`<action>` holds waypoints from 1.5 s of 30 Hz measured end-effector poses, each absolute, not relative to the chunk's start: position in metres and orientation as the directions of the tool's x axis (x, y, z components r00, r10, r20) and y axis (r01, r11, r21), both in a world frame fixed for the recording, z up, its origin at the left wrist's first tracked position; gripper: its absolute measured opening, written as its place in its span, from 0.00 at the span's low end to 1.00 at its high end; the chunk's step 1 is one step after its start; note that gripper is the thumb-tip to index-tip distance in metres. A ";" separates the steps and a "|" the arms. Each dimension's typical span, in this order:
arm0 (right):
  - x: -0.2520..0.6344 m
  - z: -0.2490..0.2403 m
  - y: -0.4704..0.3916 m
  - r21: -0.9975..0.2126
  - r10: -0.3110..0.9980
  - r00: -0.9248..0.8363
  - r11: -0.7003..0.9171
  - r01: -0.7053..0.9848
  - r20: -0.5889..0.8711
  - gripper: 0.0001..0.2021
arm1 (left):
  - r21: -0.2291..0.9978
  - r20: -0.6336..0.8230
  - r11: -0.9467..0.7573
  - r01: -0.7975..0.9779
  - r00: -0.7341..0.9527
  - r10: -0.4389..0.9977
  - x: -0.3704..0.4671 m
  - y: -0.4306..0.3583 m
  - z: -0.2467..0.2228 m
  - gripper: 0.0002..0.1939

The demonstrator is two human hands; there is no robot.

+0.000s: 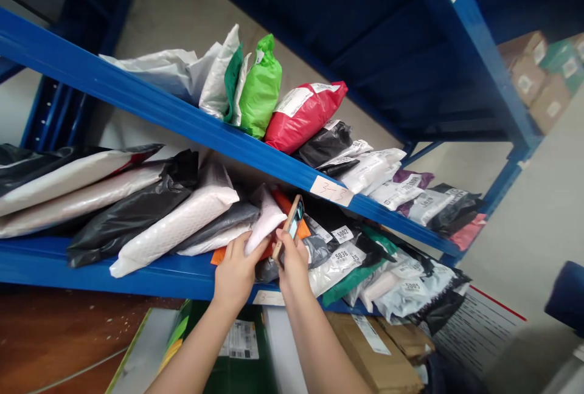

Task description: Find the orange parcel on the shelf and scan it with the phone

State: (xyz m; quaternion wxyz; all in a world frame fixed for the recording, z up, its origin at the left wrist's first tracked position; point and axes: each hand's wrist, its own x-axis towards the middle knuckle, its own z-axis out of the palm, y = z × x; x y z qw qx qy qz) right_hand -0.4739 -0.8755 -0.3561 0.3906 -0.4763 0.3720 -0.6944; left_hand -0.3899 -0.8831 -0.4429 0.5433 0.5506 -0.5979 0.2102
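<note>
My right hand (292, 254) is closed around a phone (288, 230), tilted with its screen facing right. Beside it, my left hand (235, 269) grips the lower end of a pale pinkish mailer bag (267, 214) standing among other parcels on the lower shelf. An orange bag (220, 255) shows just behind the left hand. To the right of the phone lie a grey bag (317, 251) and a white bag labelled 5036 (337, 263). A white bubble mailer (177, 224) leans to the left of my hands. My left fingertips are partly hidden behind the pinkish bag.
A blue shelf beam (219, 141) with a "3-3" label (331, 190) runs above my hands. On that upper shelf are a green bag (261, 87), a red bag (305, 111) and several others. Below stand cardboard boxes (374, 345) and a dark green box (246, 357).
</note>
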 end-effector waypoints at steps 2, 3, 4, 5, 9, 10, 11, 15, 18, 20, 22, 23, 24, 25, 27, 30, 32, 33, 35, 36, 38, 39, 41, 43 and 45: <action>-0.477 -0.362 -0.868 -0.891 -0.897 -0.285 -0.402 0.210 0.337 0.15 | 0.309 0.910 0.303 -0.902 0.188 -0.369 -0.386 -0.883 -0.447 0.21; -0.478 -0.366 -0.863 -0.896 -0.899 -0.303 -0.387 0.216 0.316 0.16 | 0.288 0.921 0.301 -0.909 0.176 -0.347 -0.383 -0.883 -0.448 0.20; -0.480 -0.371 -0.856 -0.898 -0.897 -0.318 -0.383 0.218 0.306 0.18 | 0.269 0.926 0.298 -0.916 0.162 -0.340 -0.381 -0.882 -0.449 0.20; -0.480 -0.376 -0.849 -0.897 -0.894 -0.331 -0.384 0.218 0.303 0.19 | 0.255 0.927 0.292 -0.922 0.146 -0.345 -0.378 -0.881 -0.449 0.19; -0.483 -0.394 -0.826 -0.882 -0.873 -0.364 -0.418 0.218 0.324 0.27 | 0.274 0.889 0.233 -0.933 0.154 -0.430 -0.373 -0.876 -0.446 0.14; -0.484 -0.398 -0.822 -0.887 -0.876 -0.353 -0.414 0.204 0.328 0.29 | 0.290 0.875 0.224 -0.931 0.163 -0.455 -0.373 -0.875 -0.444 0.13; -0.486 -0.402 -0.818 -0.897 -0.881 -0.339 -0.405 0.176 0.331 0.30 | 0.303 0.863 0.223 -0.927 0.167 -0.478 -0.372 -0.874 -0.443 0.13; -0.504 -0.424 -0.797 -0.928 -0.877 -0.346 -0.370 0.039 0.335 0.33 | 0.303 0.841 0.248 -0.920 0.136 -0.523 -0.371 -0.870 -0.441 0.16; -0.523 -0.442 -0.772 -0.945 -0.930 -0.267 -0.296 0.136 0.253 0.31 | 0.277 0.840 0.260 -0.925 0.102 -0.532 -0.369 -0.868 -0.443 0.16; -0.533 -0.450 -0.754 -0.949 -0.979 -0.146 -0.178 0.261 0.144 0.32 | 0.265 0.840 0.254 -0.930 0.093 -0.535 -0.369 -0.868 -0.443 0.16; -0.537 -0.454 -0.738 -0.918 -0.997 -0.071 -0.024 0.395 -0.004 0.33 | 0.262 0.836 0.238 -0.935 0.097 -0.539 -0.369 -0.867 -0.441 0.16; -0.536 -0.455 -0.731 -0.890 -0.996 -0.052 0.046 0.454 -0.078 0.33 | 0.264 0.832 0.228 -0.937 0.101 -0.545 -0.370 -0.867 -0.440 0.16; -0.534 -0.456 -0.726 -0.857 -0.989 -0.039 0.102 0.506 -0.140 0.32 | 0.268 0.827 0.219 -0.938 0.107 -0.552 -0.371 -0.866 -0.439 0.16; -0.530 -0.456 -0.721 -0.825 -0.982 -0.028 0.143 0.547 -0.189 0.31 | 0.271 0.821 0.212 -0.939 0.111 -0.560 -0.372 -0.865 -0.437 0.16; -0.524 -0.457 -0.715 -0.799 -0.970 -0.034 0.179 0.574 -0.241 0.29 | 0.281 0.807 0.204 -0.938 0.117 -0.579 -0.373 -0.864 -0.434 0.17; -0.519 -0.459 -0.709 -0.814 -0.954 -0.095 0.188 0.550 -0.285 0.33 | 0.296 0.789 0.203 -0.933 0.120 -0.603 -0.373 -0.861 -0.431 0.17; -0.521 -0.462 -0.708 -0.803 -0.960 -0.077 0.180 0.568 -0.270 0.33 | 0.304 0.781 0.199 -0.932 0.123 -0.613 -0.373 -0.860 -0.431 0.17; -0.523 -0.463 -0.708 -0.784 -0.968 -0.048 0.172 0.596 -0.248 0.31 | 0.307 0.779 0.198 -0.931 0.126 -0.615 -0.374 -0.860 -0.431 0.18; -0.527 -0.465 -0.708 -0.752 -0.981 0.015 0.157 0.640 -0.191 0.29 | 0.317 0.776 0.191 -0.929 0.138 -0.616 -0.375 -0.859 -0.432 0.18; -0.528 -0.465 -0.708 -0.749 -0.984 0.045 0.159 0.643 -0.170 0.27 | 0.328 0.776 0.184 -0.927 0.153 -0.612 -0.376 -0.858 -0.432 0.18; -0.531 -0.465 -0.708 -0.749 -0.984 0.108 0.180 0.638 -0.144 0.25 | 0.359 0.776 0.160 -0.920 0.199 -0.599 -0.379 -0.858 -0.432 0.17; -0.533 -0.464 -0.708 -0.744 -0.982 0.136 0.187 0.641 -0.129 0.25 | 0.374 0.775 0.146 -0.916 0.222 -0.591 -0.381 -0.857 -0.431 0.17; -0.535 -0.463 -0.707 -0.722 -0.979 0.176 0.197 0.663 -0.105 0.25 | 0.401 0.770 0.127 -0.907 0.259 -0.582 -0.384 -0.857 -0.430 0.17; -0.537 -0.461 -0.705 -0.705 -0.976 0.197 0.205 0.679 -0.093 0.28 | 0.419 0.761 0.118 -0.900 0.278 -0.586 -0.385 -0.857 -0.428 0.17; -0.539 -0.459 -0.703 -0.706 -0.971 0.220 0.220 0.673 -0.092 0.31 | 0.434 0.750 0.108 -0.895 0.292 -0.594 -0.385 -0.856 -0.426 0.17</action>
